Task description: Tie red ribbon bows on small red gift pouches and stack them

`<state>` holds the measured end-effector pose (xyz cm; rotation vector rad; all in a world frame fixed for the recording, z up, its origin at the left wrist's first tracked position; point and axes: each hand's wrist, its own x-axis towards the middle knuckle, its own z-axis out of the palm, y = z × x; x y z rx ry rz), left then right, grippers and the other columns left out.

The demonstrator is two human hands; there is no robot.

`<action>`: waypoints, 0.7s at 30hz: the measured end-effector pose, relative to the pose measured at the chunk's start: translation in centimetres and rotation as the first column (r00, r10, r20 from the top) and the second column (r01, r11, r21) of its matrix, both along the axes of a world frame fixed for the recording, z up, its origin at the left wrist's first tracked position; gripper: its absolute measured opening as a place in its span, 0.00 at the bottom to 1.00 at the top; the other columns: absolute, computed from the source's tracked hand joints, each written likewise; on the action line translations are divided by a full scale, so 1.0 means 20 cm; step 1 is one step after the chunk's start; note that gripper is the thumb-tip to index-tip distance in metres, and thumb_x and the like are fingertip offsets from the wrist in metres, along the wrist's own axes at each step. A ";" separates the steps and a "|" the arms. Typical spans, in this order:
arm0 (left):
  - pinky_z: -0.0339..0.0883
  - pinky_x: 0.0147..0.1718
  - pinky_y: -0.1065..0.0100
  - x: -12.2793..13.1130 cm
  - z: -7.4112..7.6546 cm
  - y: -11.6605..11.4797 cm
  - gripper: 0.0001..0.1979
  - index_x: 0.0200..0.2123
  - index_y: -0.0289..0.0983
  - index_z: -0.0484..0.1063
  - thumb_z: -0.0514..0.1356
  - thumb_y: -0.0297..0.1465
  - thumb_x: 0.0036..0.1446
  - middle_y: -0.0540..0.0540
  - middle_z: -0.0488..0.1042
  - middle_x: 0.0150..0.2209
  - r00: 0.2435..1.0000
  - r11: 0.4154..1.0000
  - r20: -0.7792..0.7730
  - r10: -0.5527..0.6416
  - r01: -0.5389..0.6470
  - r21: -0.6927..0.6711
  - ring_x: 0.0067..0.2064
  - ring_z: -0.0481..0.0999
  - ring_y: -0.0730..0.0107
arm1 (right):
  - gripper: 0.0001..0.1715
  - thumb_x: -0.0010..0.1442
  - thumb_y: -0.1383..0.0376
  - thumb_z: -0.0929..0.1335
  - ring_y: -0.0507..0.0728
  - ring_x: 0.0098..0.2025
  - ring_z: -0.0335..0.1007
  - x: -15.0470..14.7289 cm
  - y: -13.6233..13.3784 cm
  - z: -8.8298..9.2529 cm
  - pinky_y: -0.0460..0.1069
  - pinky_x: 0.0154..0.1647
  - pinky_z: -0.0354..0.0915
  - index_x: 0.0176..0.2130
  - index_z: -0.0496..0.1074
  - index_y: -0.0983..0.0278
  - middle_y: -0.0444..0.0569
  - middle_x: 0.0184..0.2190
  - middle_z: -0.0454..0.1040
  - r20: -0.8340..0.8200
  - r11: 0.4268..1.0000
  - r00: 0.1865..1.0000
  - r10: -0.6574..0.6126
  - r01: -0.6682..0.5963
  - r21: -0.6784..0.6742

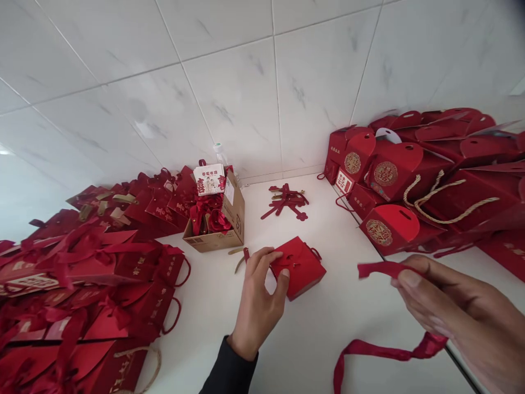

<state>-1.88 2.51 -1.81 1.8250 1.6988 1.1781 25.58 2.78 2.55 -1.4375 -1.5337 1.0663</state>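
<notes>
A small red gift box with a hole in its top flap and a dark red cord handle sits on the white tabletop. My left hand grips its near left side, with the thumb on the top and the fingers along the upper left edge. Off to the right, my right hand is raised above the table. A dark red ribbon is pinched between its thumb and fingers. One short end points left towards the box, and the long tail hangs below the hand.
Red gift boxes with tied bows are stacked at the left. Behind my left hand stands a cardboard box of ribbons and printed cards. Dark red fabric strips lie near the tiled wall. More red boxes are piled at the right.
</notes>
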 end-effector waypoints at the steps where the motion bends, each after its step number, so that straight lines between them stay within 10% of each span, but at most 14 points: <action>1: 0.71 0.54 0.54 0.00 0.00 -0.04 0.11 0.51 0.42 0.74 0.58 0.33 0.67 0.40 0.73 0.53 0.999 1.000 -0.020 0.030 -0.029 0.008 0.57 0.73 0.56 | 0.26 0.65 0.43 0.66 0.53 0.19 0.51 -0.01 -0.01 0.00 0.49 0.15 0.59 0.26 0.66 0.57 0.41 0.19 0.57 -0.037 0.998 0.999 0.017 -0.019 -0.067; 5: 0.73 0.44 0.58 0.03 0.03 -0.20 0.06 0.44 0.44 0.75 0.59 0.32 0.66 0.43 0.73 0.45 0.987 0.992 -0.101 0.123 -0.119 0.038 0.49 0.74 0.57 | 0.26 0.62 0.40 0.67 0.53 0.22 0.57 -0.08 -0.02 0.06 0.49 0.21 0.61 0.30 0.70 0.58 0.43 0.23 0.66 -0.165 0.958 0.983 0.084 -0.125 -0.257; 10: 0.70 0.39 0.61 0.14 0.12 -0.30 0.07 0.40 0.45 0.76 0.57 0.33 0.67 0.45 0.74 0.40 0.981 0.980 0.057 0.187 -0.190 0.060 0.43 0.74 0.60 | 0.30 0.61 0.37 0.66 0.51 0.24 0.44 -0.20 -0.05 0.14 0.46 0.21 0.49 0.29 0.72 0.59 0.39 0.22 0.53 -0.082 0.923 0.977 0.196 -0.212 -0.320; 21: 0.65 0.32 0.65 0.26 0.18 -0.32 0.14 0.30 0.42 0.71 0.60 0.42 0.66 0.49 0.69 0.26 0.894 0.978 0.419 0.158 -0.084 -0.191 0.30 0.67 0.66 | 0.31 0.58 0.35 0.66 0.56 0.28 0.68 -0.28 -0.13 0.11 0.48 0.30 0.68 0.42 0.78 0.54 0.45 0.30 0.75 -0.026 0.912 0.964 0.266 -0.260 -0.317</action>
